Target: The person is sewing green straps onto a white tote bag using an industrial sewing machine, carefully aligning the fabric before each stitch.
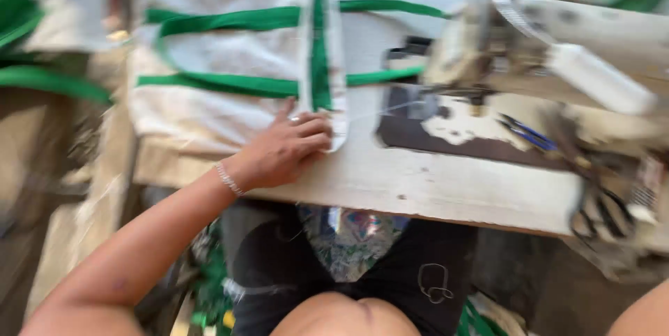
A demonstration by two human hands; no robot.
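The left hand (289, 148) lies flat, palm down and fingers loosely together, on the near corner of a white fabric bag (230, 57), pressing the cloth to the sewing table (418, 182) close to the table's front edge; a thin pale bracelet (228, 178) circles the wrist. The bag looks like coarse woven cloth, soft and a little rumpled, trimmed with flat green webbing straps (230, 21) that run mostly across it in two bands, with one more strap crossing them at right angles. The bag's long side runs away from the person toward the table's far edge, and its left part hangs over the table's left edge. The table top is a pale, worn board with dark specks. On its right half stands the sewing machine (557, 50), cream coloured, hard and blocky, heavily blurred, over a dark patch of worn surface. One green strap reaches from the bag toward the machine. The right hand is out of view; only a bit of bare arm shows at the lower right corner, so its grip cannot be told.
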